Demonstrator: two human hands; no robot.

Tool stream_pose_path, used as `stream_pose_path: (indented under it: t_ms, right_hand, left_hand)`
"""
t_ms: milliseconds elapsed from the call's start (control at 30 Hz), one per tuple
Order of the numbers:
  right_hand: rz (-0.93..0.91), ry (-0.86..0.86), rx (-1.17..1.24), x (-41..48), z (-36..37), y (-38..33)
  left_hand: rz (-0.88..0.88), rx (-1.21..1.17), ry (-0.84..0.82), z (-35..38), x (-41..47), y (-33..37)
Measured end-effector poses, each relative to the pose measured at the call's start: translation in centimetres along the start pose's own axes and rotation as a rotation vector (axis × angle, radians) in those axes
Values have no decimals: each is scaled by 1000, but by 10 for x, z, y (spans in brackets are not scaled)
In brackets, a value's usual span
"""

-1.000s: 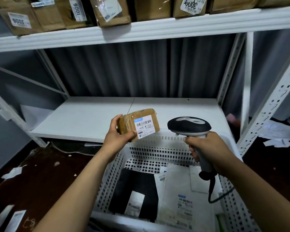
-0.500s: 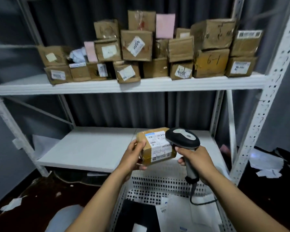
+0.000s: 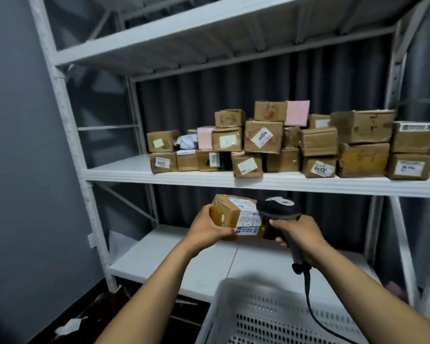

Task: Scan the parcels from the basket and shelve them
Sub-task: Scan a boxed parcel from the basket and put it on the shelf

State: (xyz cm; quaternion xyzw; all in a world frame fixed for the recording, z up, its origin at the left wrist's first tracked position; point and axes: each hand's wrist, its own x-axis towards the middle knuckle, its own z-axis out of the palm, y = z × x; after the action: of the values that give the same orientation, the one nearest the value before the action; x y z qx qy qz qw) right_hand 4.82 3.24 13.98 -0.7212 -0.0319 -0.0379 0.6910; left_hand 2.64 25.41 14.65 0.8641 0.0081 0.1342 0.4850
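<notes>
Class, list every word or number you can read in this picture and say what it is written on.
"1006": sideways label, bottom-row box
"3006": upside-down label, leftmost bottom box
"3004", probably: tilted label, middle box
"6-3": handwritten, upper box
"6-1": handwritten, right box
Too blurred: print on the held parcel, mark on the scanner, other labels.

Grey wall (image 3: pixel 15 145) left; paper scrap (image 3: pixel 68 327) on dark floor (image 3: pixel 104 302).
</notes>
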Motion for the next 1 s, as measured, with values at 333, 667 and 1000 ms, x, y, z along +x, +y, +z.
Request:
stream_pose_path:
  t_ms: [333,667,1000]
  right_hand:
    - [-180,-15,-174,45,78,-83]
    - [-245,66,-112,97,76,-155]
    - [-292,91,-215,156,59,-198]
  left_hand:
    - [22,43,495,-89,61,-7]
    - [166,199,726,-128,154,46]
    - [194,161,672,-106,264,85]
